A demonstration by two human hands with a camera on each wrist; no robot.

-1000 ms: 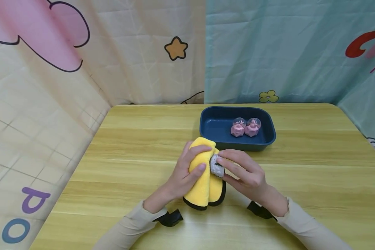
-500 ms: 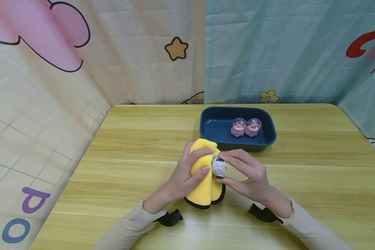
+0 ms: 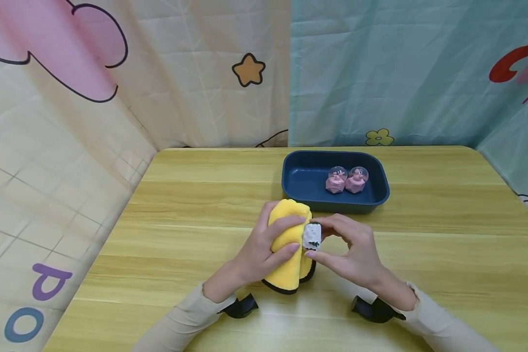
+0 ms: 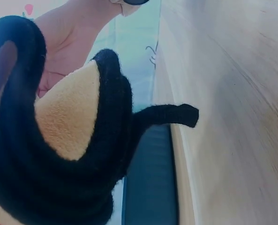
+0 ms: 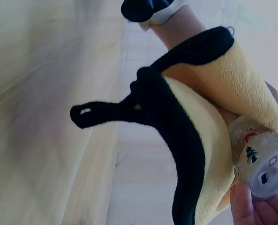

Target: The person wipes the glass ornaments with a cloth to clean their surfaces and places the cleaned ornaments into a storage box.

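Observation:
A folded yellow towel [image 3: 286, 274] with black trim is bunched in my left hand [image 3: 268, 247], whose fingers and thumb grip it from the left. At the towel's right side, my right hand [image 3: 352, 247] pinches a small white snow globe [image 3: 312, 236] by its base, thumb below and fingers above. A dark green tree decorates the bumpy white side. In the right wrist view, the grey underside of the snow globe [image 5: 270, 173] faces outward, with a small dark slot. Its other end is tucked into the towel [image 5: 214, 136] and mostly hidden.
Behind the hands stands a dark blue tray [image 3: 308, 196]. Two pink ornaments with clear domes, one on the left [image 3: 336, 181] and one on the right [image 3: 356, 181], sit inside it. The wooden table [image 3: 180, 205] ends at printed curtains [image 3: 202, 88].
The white snow globe has been turned in the right fingers; its green tree moved from the top edge to the bottom. Both hands and the towel have shifted slightly right.

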